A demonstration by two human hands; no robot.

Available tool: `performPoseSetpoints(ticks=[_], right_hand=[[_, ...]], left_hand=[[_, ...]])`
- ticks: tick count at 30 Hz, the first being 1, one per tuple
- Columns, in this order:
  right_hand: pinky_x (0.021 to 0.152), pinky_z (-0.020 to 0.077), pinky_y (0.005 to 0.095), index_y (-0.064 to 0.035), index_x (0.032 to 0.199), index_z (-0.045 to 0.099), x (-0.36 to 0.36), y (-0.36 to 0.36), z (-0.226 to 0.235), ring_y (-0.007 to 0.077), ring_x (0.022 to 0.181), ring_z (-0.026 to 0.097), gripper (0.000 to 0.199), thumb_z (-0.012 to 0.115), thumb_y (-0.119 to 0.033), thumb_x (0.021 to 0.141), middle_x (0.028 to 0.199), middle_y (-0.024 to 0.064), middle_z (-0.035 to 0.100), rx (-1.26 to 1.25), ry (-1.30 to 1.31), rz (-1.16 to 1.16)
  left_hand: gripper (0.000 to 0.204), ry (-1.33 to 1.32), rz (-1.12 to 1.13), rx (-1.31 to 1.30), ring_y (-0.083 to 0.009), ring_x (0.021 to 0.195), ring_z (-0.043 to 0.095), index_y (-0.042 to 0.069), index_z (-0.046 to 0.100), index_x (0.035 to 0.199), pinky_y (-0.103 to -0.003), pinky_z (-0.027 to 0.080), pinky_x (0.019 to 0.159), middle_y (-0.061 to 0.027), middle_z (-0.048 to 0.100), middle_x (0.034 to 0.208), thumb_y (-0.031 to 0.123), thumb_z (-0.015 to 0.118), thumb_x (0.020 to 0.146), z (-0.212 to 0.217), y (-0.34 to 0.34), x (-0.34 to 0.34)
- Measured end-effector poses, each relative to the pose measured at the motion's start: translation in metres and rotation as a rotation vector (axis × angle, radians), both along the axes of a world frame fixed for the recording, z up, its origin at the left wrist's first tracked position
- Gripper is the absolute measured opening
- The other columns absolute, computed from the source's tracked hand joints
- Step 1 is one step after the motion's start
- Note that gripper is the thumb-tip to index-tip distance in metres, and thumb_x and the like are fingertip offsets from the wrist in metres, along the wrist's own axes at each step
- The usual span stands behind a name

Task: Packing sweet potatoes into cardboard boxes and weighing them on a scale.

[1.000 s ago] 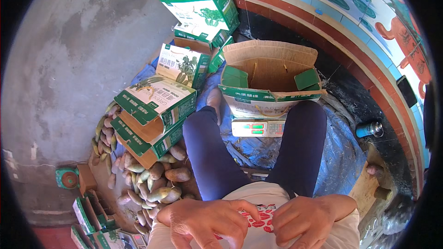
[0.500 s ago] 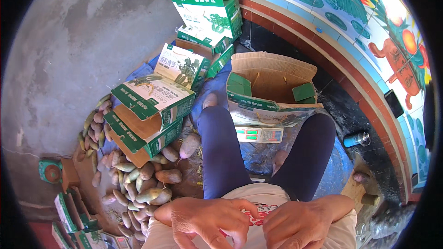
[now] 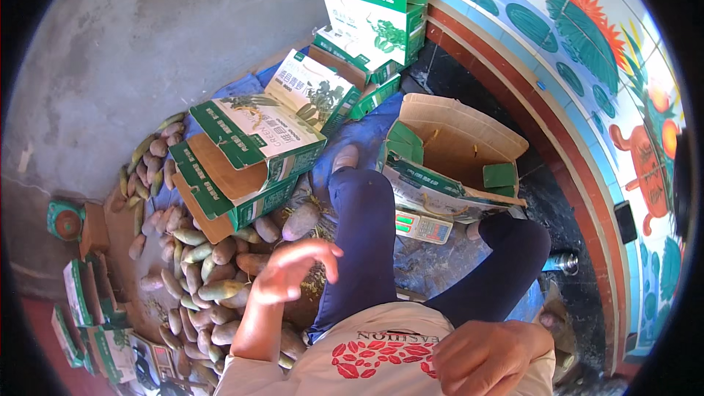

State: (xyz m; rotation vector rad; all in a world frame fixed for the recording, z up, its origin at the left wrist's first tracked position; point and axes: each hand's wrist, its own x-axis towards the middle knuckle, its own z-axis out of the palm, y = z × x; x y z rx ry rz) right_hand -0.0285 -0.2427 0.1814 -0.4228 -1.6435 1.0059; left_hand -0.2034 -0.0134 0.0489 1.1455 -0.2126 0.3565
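My left hand (image 3: 299,268) is raised over the pile of radishes (image 3: 213,271), its fingers apart and bent forward, with nothing in them. Long, green to brownish and soil-dusted, the radishes lie loose on the floor at my left. One large pinkish radish (image 3: 301,221) rests near my left knee. In front of my shirt my right hand (image 3: 488,356) hangs with its fingers curled in and no object showing. Between my knees an open carton (image 3: 458,139) stands at a digital scale (image 3: 423,227), showing its bare brown inside.
Open green-and-white cartons (image 3: 257,128) stand ahead on the left, and a taller carton (image 3: 374,18) behind them. Blue sheeting (image 3: 440,268) covers the floor. Near the tiled wall (image 3: 557,37) lies a blue flask (image 3: 561,262). More cartons (image 3: 88,293) sit at far left.
My left hand has moved from in front of my shirt up and out to the left, over the radishes. The right hand has shifted slightly right. The view has turned, and my right leg has swung outward.
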Motion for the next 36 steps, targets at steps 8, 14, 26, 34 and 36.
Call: performPoseSetpoints(ticks=[8,14,26,34,36], right_hand=[[0.059,0.0433,0.0268,-0.0018,0.073,0.059,0.096,0.007,-0.064,0.0225,0.065,0.057,0.010,0.069,-0.005,0.073,0.071,0.0078,0.057,-0.586,-0.488,-1.124],[0.065,0.0461,0.0340,-0.0020,0.089,0.057,0.142,0.017,-0.126,0.0272,0.075,0.058,0.026,0.072,-0.008,0.069,0.082,0.0125,0.056,-0.460,-0.924,-1.359],[0.064,0.0453,0.0406,-0.0041,0.086,0.055,0.158,0.030,-0.160,0.0322,0.073,0.057,0.024,0.070,-0.006,0.068,0.076,0.0131,0.057,-0.604,-1.318,-1.101],[0.061,0.0443,0.0414,-0.0028,0.076,0.052,0.163,0.039,-0.155,0.0333,0.071,0.056,0.021,0.070,-0.006,0.067,0.073,0.0138,0.055,-0.713,-1.346,-1.033],[0.061,0.0441,0.0411,-0.0021,0.075,0.052,0.163,0.043,-0.155,0.0337,0.070,0.056,0.020,0.071,-0.007,0.068,0.073,0.0143,0.055,-0.745,-1.287,-1.051]], left_hand=[[0.054,0.613,0.534,-0.179,-0.0175,0.082,0.056,0.002,0.047,0.126,-0.030,0.040,0.083,-0.0080,0.059,0.088,0.027,0.058,0.079,-0.130,0.059,0.000],[0.037,1.307,0.718,0.150,-0.0122,0.080,0.057,0.003,0.055,0.116,-0.025,0.042,0.066,-0.0039,0.063,0.090,0.018,0.057,0.082,-0.247,0.087,-0.042],[0.034,1.735,0.634,0.699,-0.0316,0.101,0.058,0.009,0.064,0.102,-0.037,0.045,0.087,-0.0161,0.062,0.104,0.031,0.061,0.076,-0.317,0.090,-0.049],[0.075,1.681,0.468,1.206,-0.0298,0.128,0.033,0.020,0.034,0.132,-0.045,0.036,0.100,-0.0103,0.036,0.136,0.025,0.072,0.068,-0.310,0.096,0.037],[0.079,1.621,0.432,1.410,-0.0290,0.131,0.029,0.022,0.033,0.133,-0.049,0.030,0.104,-0.0100,0.035,0.138,0.023,0.074,0.066,-0.318,0.100,0.051]])
